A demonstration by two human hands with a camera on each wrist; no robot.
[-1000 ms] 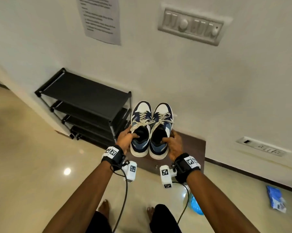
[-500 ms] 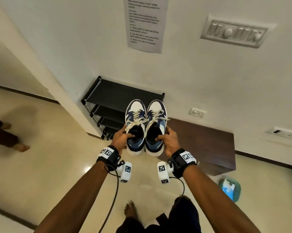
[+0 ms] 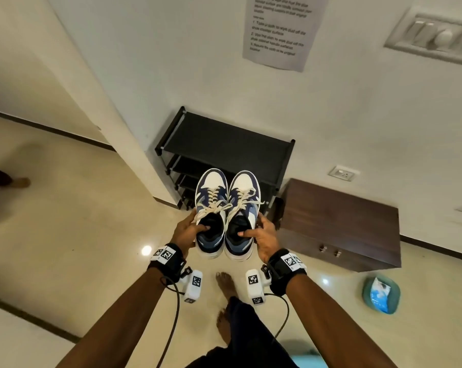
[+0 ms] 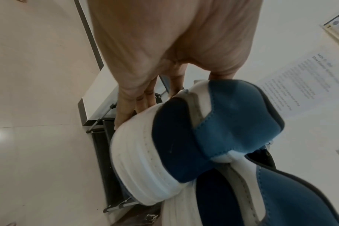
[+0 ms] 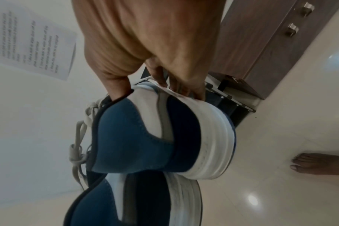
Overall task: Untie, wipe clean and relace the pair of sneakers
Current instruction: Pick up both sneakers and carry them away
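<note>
Two blue, navy and white sneakers hang side by side in the air over the floor, toes pointing at the wall. My left hand (image 3: 188,231) grips the left sneaker (image 3: 211,208) at its collar, thumb inside the opening and fingers under the sole. My right hand (image 3: 261,233) holds the right sneaker (image 3: 241,211) the same way. Both have cream laces (image 3: 219,205) tied in bows. The left wrist view shows the left sneaker's heel (image 4: 194,137) with fingers (image 4: 130,107) along its sole. In the right wrist view sits the right sneaker's heel (image 5: 155,137), fingers (image 5: 184,87) on its sole.
A black tiered shoe rack (image 3: 224,155) stands against the wall just beyond the sneakers. A dark wooden cabinet (image 3: 338,224) sits to its right. A teal basin with a blue cloth (image 3: 381,294) lies on the floor at the right. Another person's feet (image 3: 9,181) show at far left.
I have stepped back from the wall with both sneakers still held. The rack and cabinet now lie further off, and the basin has come into view on the right.
</note>
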